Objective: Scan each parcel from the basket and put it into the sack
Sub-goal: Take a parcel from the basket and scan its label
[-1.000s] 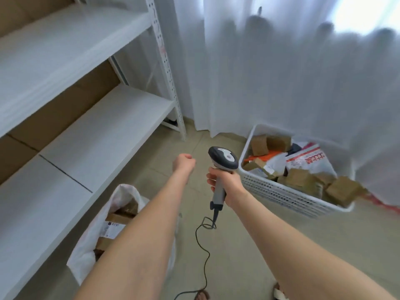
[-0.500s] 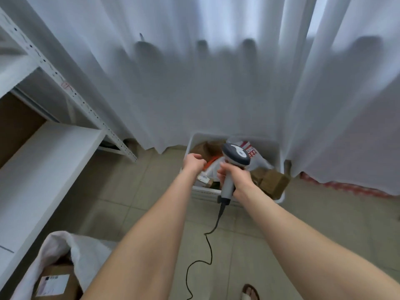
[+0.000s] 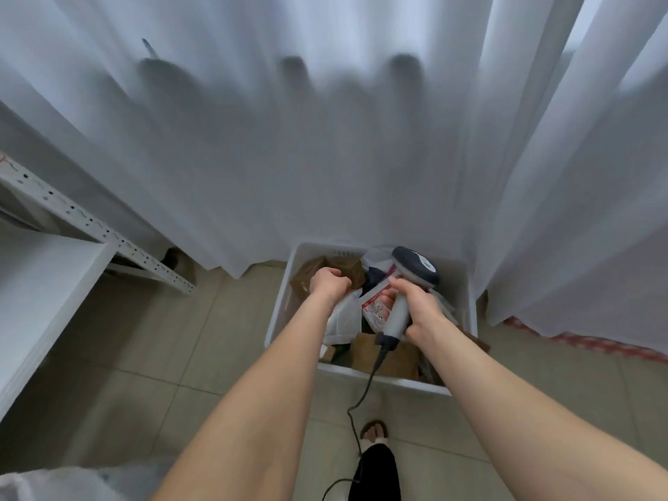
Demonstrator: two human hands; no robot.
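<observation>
The right hand (image 3: 421, 312) grips the scanner (image 3: 415, 267) over the basket (image 3: 280, 320). The left hand's (image 3: 328, 283) fingers curl among parcels (image 3: 352, 269) near its far left corner; whether they pinch one, I can't tell. The cord (image 3: 365, 390) crosses the near rim and might snag a lifted parcel.

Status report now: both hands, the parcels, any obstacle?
Right hand grips scanner. Left hand curled over parcels in basket, grip unclear. Sack at lower left edge. Cable hangs over basket's near rim.
</observation>
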